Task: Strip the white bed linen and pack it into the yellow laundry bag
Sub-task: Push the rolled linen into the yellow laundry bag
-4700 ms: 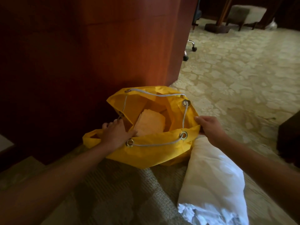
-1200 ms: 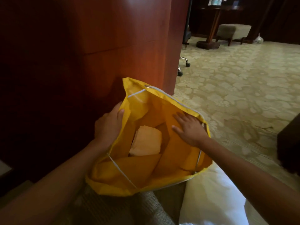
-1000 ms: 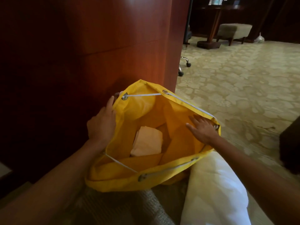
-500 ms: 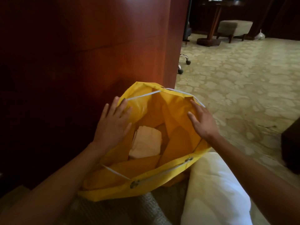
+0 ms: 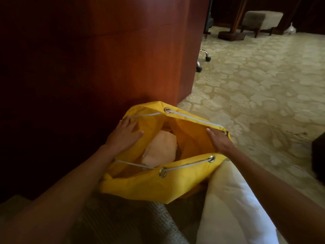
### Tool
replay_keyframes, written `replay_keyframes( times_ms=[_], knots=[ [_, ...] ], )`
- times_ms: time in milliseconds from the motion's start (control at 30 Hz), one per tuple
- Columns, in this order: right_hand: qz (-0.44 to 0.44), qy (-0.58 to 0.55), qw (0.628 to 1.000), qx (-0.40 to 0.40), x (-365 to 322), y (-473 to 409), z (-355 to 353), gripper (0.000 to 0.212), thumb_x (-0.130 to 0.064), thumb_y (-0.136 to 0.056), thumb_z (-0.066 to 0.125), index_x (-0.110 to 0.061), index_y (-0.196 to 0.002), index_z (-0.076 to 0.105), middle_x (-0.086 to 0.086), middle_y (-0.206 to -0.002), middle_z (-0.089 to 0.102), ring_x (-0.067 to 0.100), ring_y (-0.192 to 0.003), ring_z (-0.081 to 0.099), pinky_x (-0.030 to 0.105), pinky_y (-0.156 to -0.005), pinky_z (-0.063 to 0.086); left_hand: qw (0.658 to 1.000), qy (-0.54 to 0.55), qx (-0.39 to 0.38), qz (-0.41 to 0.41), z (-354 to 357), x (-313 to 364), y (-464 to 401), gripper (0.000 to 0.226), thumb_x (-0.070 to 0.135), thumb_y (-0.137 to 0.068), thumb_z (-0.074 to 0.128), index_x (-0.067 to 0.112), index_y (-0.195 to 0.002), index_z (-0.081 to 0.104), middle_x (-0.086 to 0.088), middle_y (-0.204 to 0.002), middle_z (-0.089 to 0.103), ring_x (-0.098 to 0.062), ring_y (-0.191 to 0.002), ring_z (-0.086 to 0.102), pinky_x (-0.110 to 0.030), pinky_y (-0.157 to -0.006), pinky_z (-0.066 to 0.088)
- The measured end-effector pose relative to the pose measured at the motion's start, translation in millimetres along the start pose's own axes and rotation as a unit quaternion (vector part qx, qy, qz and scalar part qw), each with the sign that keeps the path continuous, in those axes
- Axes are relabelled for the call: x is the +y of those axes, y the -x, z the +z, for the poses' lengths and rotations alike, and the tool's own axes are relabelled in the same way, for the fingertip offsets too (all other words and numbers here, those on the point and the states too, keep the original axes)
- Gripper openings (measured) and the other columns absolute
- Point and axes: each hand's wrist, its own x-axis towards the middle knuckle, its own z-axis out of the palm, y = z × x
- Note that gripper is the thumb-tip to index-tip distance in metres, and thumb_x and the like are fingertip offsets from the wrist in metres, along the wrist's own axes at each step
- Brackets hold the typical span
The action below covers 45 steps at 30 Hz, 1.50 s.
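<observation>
The yellow laundry bag (image 5: pixel 154 185) stands on the carpet against a wooden panel, its mouth spread wide with a white drawstring through metal eyelets. A folded piece of linen (image 5: pixel 161 148) lies at its bottom, tinted yellow by the bag. My left hand (image 5: pixel 124 135) lies flat with straight fingers on the bag's left inner wall. My right hand (image 5: pixel 218 140) presses flat against the right wall near the rim. A bundle of white bed linen (image 5: pixel 233 208) lies on the floor just right of the bag, under my right forearm.
A tall red-brown wooden panel (image 5: pixel 105 59) rises directly behind and left of the bag. Patterned beige carpet (image 5: pixel 263 88) stretches to the right. Chair castors (image 5: pixel 204 62), a padded stool (image 5: pixel 262 20) and a dark furniture corner (image 5: pixel 319 155) stand farther off.
The bag's rim has dropped lower and its mouth has spread wider. Both hands have slid outward along the bag's walls, staying flat.
</observation>
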Motion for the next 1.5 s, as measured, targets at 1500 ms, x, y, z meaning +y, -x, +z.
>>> replay_keyframes(
  times_ms=[1500],
  knots=[
    [-0.218,0.174,0.96,-0.032,-58,8,41,0.071,-0.062,-0.098,0.009,-0.025,-0.156,0.028,0.002,-0.161,0.029,0.022,-0.149,0.024,0.038,-0.118,0.016,0.95,0.1,-0.287,0.074,70,33,60,0.062,0.053,-0.106,0.013,0.022,-0.158,0.024,0.001,-0.163,0.023,-0.018,-0.151,0.019,-0.034,-0.122,0.011]
  ],
)
